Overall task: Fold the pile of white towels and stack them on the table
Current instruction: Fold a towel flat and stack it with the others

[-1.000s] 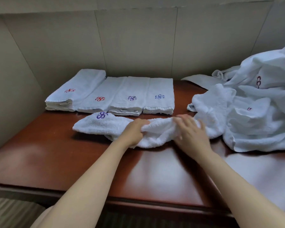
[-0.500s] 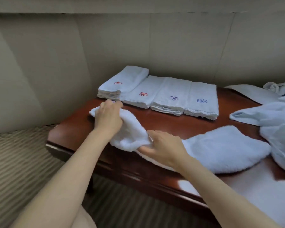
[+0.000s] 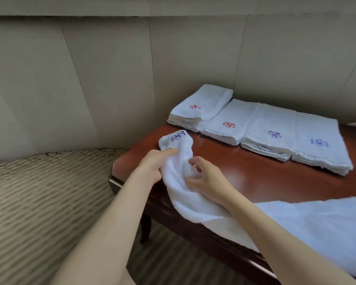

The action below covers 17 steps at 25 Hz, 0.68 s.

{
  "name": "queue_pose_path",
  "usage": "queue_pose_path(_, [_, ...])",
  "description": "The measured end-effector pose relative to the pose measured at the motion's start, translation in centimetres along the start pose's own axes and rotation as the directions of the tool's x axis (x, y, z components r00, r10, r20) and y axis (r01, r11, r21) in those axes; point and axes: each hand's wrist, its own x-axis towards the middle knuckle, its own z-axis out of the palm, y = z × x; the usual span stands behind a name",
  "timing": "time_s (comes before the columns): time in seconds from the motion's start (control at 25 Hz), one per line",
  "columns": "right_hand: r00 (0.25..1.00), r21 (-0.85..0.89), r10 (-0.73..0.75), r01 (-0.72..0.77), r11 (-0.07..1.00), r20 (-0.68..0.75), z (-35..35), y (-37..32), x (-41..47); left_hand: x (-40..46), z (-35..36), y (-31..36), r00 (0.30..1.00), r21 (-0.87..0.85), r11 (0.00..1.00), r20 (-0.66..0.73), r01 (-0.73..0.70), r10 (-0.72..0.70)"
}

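Head view
Table: a dark red-brown wooden table (image 3: pixel 255 182), its left corner toward the carpet.
Loose towel: a white towel (image 3: pixel 181 167) lies crumpled at the table's left end, near the front edge; its far tip carries a purple embroidered mark, and its near part trails back along the front edge to the right.
Left hand: the left hand (image 3: pixel 152 163) grips the towel's left side at the left edge of the table, fingers curled into the cloth just below the purple mark.
Right hand: the right hand (image 3: pixel 203 177) rests on the same towel just beside the left hand, fingers curled and pinching a fold of cloth.
Folded towels: four stacks of folded towels (image 3: pixel 261 128) sit in a row along the table's back edge, touching one another; the two on the left bear red marks, the two on the right bluish-purple ones.
Floor: striped beige carpet (image 3: pixel 39 192) beside the table's left edge.
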Motion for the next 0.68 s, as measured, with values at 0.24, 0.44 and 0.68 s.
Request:
queue_pose_path(0.24, [0.999, 0.200, 0.031, -0.038, 0.979, 0.040, 0.5, -0.6, 1.1, -0.6, -2.4, 0.8, 0.966, -0.081, 0.967, 0.074, -0.243, 0.249])
queue_pose_path(0.44, [0.998, 0.079, -0.004, 0.009, 0.997, -0.070, 1.2, -0.8, 1.1, -1.5, -2.2, 1.2, 0.949, -0.144, 0.945, 0.072, -0.295, 0.307])
queue_pose_path(0.68, [0.985, 0.421, -0.153, 0.104, 0.901, 0.082, -0.4, -3.4, 3.0, -1.5, -2.2, 1.7, 0.921, -0.064, 0.971, 0.309, -0.230, 0.239])
